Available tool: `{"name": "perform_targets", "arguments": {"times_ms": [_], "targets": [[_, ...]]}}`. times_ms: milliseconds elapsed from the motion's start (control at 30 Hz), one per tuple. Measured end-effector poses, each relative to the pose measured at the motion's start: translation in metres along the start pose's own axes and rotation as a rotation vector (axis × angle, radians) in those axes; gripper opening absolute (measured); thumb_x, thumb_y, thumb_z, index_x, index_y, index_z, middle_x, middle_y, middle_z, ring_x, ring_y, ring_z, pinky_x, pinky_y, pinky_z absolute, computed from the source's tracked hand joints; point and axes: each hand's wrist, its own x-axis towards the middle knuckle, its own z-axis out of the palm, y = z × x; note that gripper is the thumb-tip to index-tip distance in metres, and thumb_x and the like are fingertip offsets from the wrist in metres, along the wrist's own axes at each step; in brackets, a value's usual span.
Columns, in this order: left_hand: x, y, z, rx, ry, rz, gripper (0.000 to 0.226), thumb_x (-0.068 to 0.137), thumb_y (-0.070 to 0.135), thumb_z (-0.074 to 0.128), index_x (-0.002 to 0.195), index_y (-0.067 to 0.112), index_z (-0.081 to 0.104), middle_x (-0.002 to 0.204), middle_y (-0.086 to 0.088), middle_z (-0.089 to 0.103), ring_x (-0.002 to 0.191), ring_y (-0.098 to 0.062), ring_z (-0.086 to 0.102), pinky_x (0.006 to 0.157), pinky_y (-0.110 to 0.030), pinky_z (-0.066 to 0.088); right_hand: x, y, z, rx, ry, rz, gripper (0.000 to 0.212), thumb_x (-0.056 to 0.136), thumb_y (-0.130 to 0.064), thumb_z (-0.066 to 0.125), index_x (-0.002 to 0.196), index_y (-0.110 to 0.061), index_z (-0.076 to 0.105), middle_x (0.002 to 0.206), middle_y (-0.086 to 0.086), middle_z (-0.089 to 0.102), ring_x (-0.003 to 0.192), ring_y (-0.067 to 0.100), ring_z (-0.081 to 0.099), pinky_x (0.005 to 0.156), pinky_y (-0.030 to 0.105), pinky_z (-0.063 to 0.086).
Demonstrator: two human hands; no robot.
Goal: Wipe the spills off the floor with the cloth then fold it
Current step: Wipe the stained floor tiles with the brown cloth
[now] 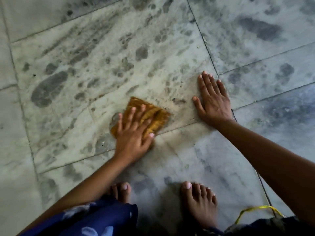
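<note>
A folded mustard-yellow cloth [157, 116] lies flat on the pale stone floor [179, 159] near the middle of the view. My left hand [134, 133] presses down on it with fingers spread, covering its near left part. My right hand [212, 99] rests flat on the bare floor to the right of the cloth, fingers apart, holding nothing. Dark wet blotches and streaks [49, 89] cover the tiles beyond and to the left of the cloth. The tile nearer me looks lighter and smoother.
My two bare feet [199, 201] stand on the floor at the bottom of the view. Blue patterned fabric [95, 220] hangs at the bottom left. A yellow cord [255, 209] curls on the floor at the bottom right. Dark tile joints cross the floor.
</note>
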Motion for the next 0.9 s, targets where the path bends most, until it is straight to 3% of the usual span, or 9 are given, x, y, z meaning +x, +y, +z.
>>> {"name": "perform_targets", "arguments": {"times_ms": [133, 200, 267, 433, 567, 633, 700, 800, 900], "targets": [[0.01, -0.08, -0.022, 0.035, 0.021, -0.247, 0.061, 0.088, 0.048, 0.035, 0.139, 0.016, 0.044, 0.154, -0.01, 0.027, 0.142, -0.031, 0.02, 0.112, -0.057, 0.015, 0.0, 0.001, 0.001, 0.013, -0.008, -0.002, 0.07, 0.092, -0.049, 0.018, 0.15, -0.011, 0.009, 0.158, 0.008, 0.008, 0.146, 0.019, 0.005, 0.117, 0.031, -0.004], [0.045, -0.089, -0.033, -0.015, 0.034, -0.485, 0.06, 0.09, 0.047, 0.036, 0.146, 0.026, 0.032, 0.159, -0.004, 0.014, 0.146, -0.027, 0.008, 0.114, -0.054, 0.007, 0.0, 0.001, 0.001, 0.013, -0.008, -0.002, 0.07, 0.092, -0.048, 0.018, 0.15, -0.011, 0.009, 0.158, 0.008, 0.009, 0.146, 0.019, 0.006, 0.117, 0.032, -0.003], [0.081, -0.075, -0.038, -0.058, 0.033, -0.589, 0.06, 0.093, 0.048, 0.037, 0.149, 0.034, 0.021, 0.16, -0.001, 0.007, 0.147, -0.026, -0.001, 0.115, -0.055, 0.0, 0.0, 0.002, 0.0, 0.011, -0.014, -0.001, 0.07, 0.092, -0.048, 0.019, 0.15, -0.011, 0.009, 0.158, 0.009, 0.009, 0.146, 0.02, 0.007, 0.117, 0.033, -0.002], [0.082, 0.019, -0.015, 0.047, -0.041, -0.119, 0.07, 0.086, 0.064, 0.016, 0.149, 0.035, 0.013, 0.159, -0.001, 0.005, 0.146, -0.029, 0.0, 0.112, -0.054, -0.009, -0.001, 0.0, -0.001, 0.007, -0.011, 0.007, 0.072, 0.09, -0.049, 0.016, 0.15, -0.011, 0.009, 0.158, 0.008, 0.009, 0.145, 0.018, 0.006, 0.116, 0.031, -0.004], [0.025, 0.031, -0.002, 0.033, -0.068, 0.163, 0.061, 0.088, 0.053, 0.034, 0.144, 0.031, 0.031, 0.156, -0.003, 0.024, 0.144, -0.025, 0.015, 0.114, -0.056, 0.006, 0.0, 0.0, -0.001, -0.003, -0.018, 0.006, 0.072, 0.089, -0.049, 0.017, 0.15, -0.011, 0.009, 0.158, 0.009, 0.008, 0.145, 0.019, 0.007, 0.116, 0.032, -0.004], [0.014, -0.007, -0.003, 0.019, -0.039, 0.106, 0.056, 0.086, 0.048, 0.038, 0.137, 0.024, 0.043, 0.152, -0.008, 0.031, 0.141, -0.027, 0.021, 0.111, -0.059, 0.015, 0.0, 0.0, 0.0, -0.01, -0.022, 0.006, 0.072, 0.09, -0.048, 0.018, 0.15, -0.011, 0.008, 0.158, 0.009, 0.008, 0.145, 0.02, 0.006, 0.116, 0.032, -0.004], [0.027, -0.047, -0.014, 0.017, 0.011, -0.106, 0.058, 0.086, 0.047, 0.038, 0.134, 0.016, 0.049, 0.152, -0.012, 0.03, 0.141, -0.032, 0.022, 0.111, -0.059, 0.016, 0.001, -0.001, 0.001, -0.013, -0.02, 0.007, 0.071, 0.09, -0.048, 0.019, 0.15, -0.011, 0.007, 0.158, 0.008, 0.007, 0.146, 0.02, 0.005, 0.116, 0.033, -0.004], [0.097, -0.077, -0.042, -0.012, 0.0, -0.476, 0.058, 0.093, 0.046, 0.038, 0.147, 0.026, 0.029, 0.16, -0.004, 0.009, 0.146, -0.027, 0.002, 0.115, -0.053, 0.004, 0.001, 0.0, 0.002, -0.018, -0.013, 0.01, 0.07, 0.091, -0.047, 0.019, 0.15, -0.012, 0.008, 0.158, 0.008, 0.008, 0.145, 0.019, 0.006, 0.117, 0.034, -0.002], [0.176, -0.064, -0.061, -0.039, -0.062, -0.443, 0.058, 0.095, 0.051, 0.035, 0.148, 0.037, 0.016, 0.16, 0.0, 0.001, 0.146, -0.026, -0.006, 0.115, -0.054, -0.002, 0.001, -0.001, 0.001, -0.017, -0.005, 0.006, 0.07, 0.091, -0.047, 0.021, 0.15, -0.011, 0.01, 0.158, 0.009, 0.01, 0.145, 0.019, 0.007, 0.118, 0.036, 0.001]]}}
